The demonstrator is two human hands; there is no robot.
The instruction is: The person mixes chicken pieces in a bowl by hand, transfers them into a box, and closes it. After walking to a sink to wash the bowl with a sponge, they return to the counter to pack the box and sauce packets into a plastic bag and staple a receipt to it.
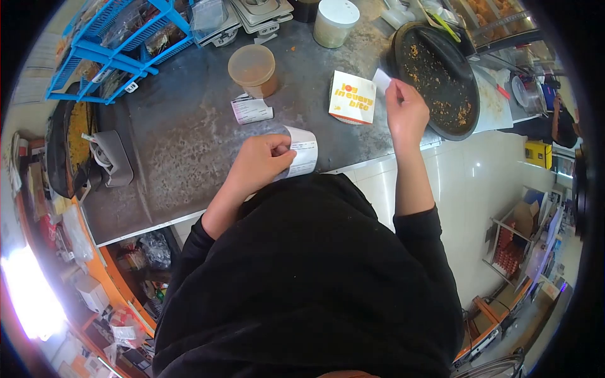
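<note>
A curling strip of printed paper, like a receipt (305,152), is pinched in my left hand (259,162) near the counter's front edge. Between the thumb and fingers of my right hand (406,113) is a small white paper slip (382,80); any print on it is not visible. The slip is close to the right side of a white food box (353,97) with yellow and orange lettering. Another printed paper (253,110) lies curled on the counter beyond my left hand, by a lidded brown tub (253,68).
A large black tray (435,82) with crumbs sits at the right of the metal counter (183,132). Blue racks (120,60) stand at the far left, with a grey device (112,157) nearer. A white-lidded tub (336,24) is at the back. Another person (561,123) is at far right.
</note>
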